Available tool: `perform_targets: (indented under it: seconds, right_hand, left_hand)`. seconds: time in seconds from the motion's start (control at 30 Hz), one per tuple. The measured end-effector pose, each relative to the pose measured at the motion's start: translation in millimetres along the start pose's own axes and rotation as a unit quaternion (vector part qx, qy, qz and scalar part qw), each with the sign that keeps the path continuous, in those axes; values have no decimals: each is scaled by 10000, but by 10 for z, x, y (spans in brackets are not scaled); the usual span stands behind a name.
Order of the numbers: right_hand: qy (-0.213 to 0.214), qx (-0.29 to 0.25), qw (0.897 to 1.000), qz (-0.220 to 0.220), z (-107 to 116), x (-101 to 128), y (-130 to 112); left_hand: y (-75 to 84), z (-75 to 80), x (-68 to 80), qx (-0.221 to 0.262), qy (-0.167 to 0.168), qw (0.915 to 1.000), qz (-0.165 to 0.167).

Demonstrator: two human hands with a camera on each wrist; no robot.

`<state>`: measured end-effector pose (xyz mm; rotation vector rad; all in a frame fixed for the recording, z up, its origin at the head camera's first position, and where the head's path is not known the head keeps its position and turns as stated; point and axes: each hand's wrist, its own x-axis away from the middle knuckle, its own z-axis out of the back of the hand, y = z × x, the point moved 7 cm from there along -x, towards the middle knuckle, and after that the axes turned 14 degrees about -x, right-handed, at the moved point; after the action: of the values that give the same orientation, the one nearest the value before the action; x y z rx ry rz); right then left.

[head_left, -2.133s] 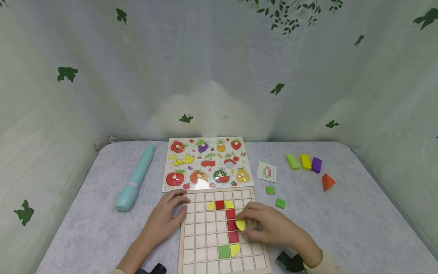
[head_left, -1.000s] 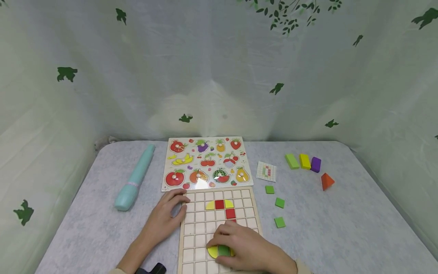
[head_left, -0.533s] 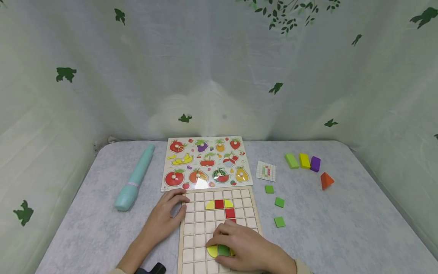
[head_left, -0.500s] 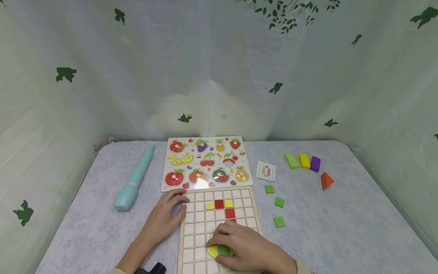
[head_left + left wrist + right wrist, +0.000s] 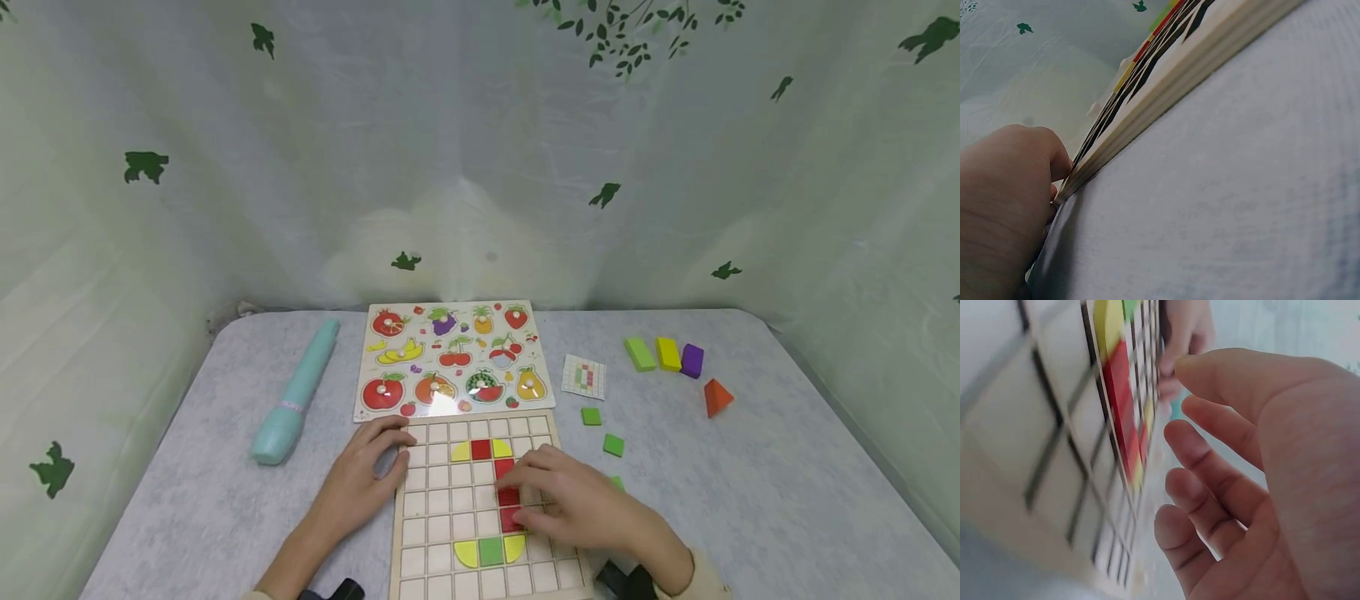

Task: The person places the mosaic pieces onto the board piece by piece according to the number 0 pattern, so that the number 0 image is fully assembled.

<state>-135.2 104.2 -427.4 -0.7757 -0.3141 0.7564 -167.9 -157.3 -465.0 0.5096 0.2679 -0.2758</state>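
Note:
A wooden grid board (image 5: 439, 527) lies at the front of the table. My left hand (image 5: 366, 468) rests at its upper left edge, fingertips touching the frame; in the left wrist view, my left hand (image 5: 1010, 194) is at the board's corner. Over the grid's right side hovers my right hand (image 5: 573, 504), fingers loosely bent with nothing between them, as the right wrist view also shows. Several red square tiles (image 5: 512, 520) form a column partly behind its fingers. Below them sit a green square tile (image 5: 491, 551) and two yellow rounded tiles, the left one (image 5: 466, 553) beside it.
A fruit peg puzzle (image 5: 455, 358) stands behind the board. Right of it lie a small pattern card (image 5: 584, 377) and loose green tiles (image 5: 592, 416), one partly hidden by my hand. Several coloured blocks (image 5: 668, 354) are at the far right. A teal closed umbrella-like object (image 5: 296, 396) lies left.
My right hand has set a yellow rounded tile left of the green tile, let go, and moved up and right. A third loose green tile came to lie on the right. My left hand stays put.

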Motion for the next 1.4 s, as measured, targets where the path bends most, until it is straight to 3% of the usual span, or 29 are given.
perform_targets:
  seconds: [0.23, 0.57, 0.8, 0.93, 1.4]
  right_hand:
    - [296, -169, 9979, -542, 351, 130, 270]
    - [195, -913, 9937, -615, 689, 431, 705]
    - [-104, -1396, 9845, -1058, 733, 575, 926]
    - [-246, -1560, 9825, -989, 770, 629, 939]
    - [-176, -1223, 9892, -783, 705, 543, 908]
  left_hand:
    - [3, -7, 1, 39, -48, 10000, 17]
    - [21, 8, -13, 13, 81, 9999, -74]
    - [13, 2, -14, 15, 56, 10000, -64]
    - [7, 2, -13, 12, 68, 10000, -67]
    - [-6, -7, -2, -58, 94, 9999, -81]
